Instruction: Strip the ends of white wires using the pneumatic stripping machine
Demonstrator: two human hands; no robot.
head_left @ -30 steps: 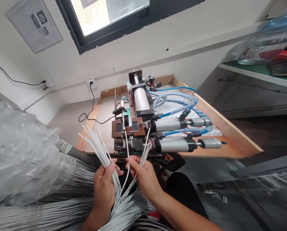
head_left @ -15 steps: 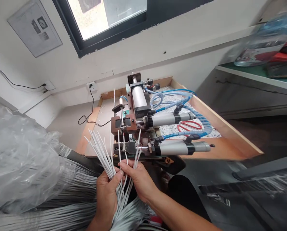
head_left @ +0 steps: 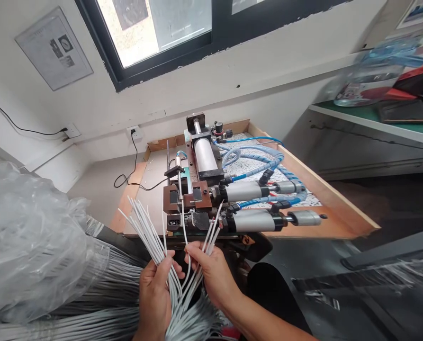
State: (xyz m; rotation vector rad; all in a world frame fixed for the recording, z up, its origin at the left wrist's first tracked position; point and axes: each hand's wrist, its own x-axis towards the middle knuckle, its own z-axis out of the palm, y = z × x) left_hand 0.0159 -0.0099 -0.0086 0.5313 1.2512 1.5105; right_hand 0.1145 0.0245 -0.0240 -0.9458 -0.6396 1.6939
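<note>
My left hand (head_left: 157, 289) is closed round a fanned bunch of white cables (head_left: 148, 232), their free ends pointing up and away from me. Between thumb and finger, my right hand (head_left: 211, 270) pinches a single white cable (head_left: 185, 232), which runs forward into the jaws of a pneumatic wire stripping machine (head_left: 188, 203). The same hand also keeps a few cables (head_left: 213, 229) in its palm; reddish tips show at their ends. Below both hands the cables merge into a loose grey-white bundle (head_left: 192, 317) near my lap.
Thick bundles of grey cable (head_left: 101, 289) under clear plastic wrap (head_left: 30, 237) fill the left side. A wooden-edged tray (head_left: 339, 213) surrounds the machine, with blue air hoses (head_left: 275, 156) behind its cylinders. A green shelf (head_left: 360, 113) holding a large bottle stands at right.
My hands have moved slightly apart, and the right hand now guides one cable into the jaws. The machine's jaws have opened wider and the cylinder rods at right extend farther out.
</note>
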